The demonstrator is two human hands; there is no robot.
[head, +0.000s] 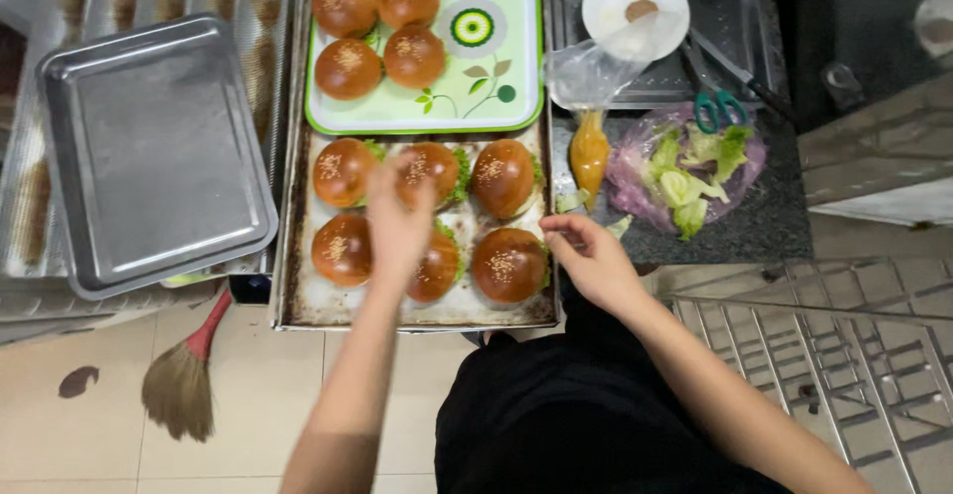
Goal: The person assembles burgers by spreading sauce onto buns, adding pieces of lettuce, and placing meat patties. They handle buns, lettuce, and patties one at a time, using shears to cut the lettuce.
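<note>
While six filled buns with lettuce sit on the baking tray, four more already moved to the green serving tray just beyond it. Head view: left hand over the baking tray's middle, fingers closed on the top of a middle-row bun; lifting or pressing, cannot tell. Right hand at the baking tray's right edge, fingers loosely curled, holding nothing visible. Lettuce bag and sauce bag right of the tray. Judged under halfway: four across, six left.
</note>
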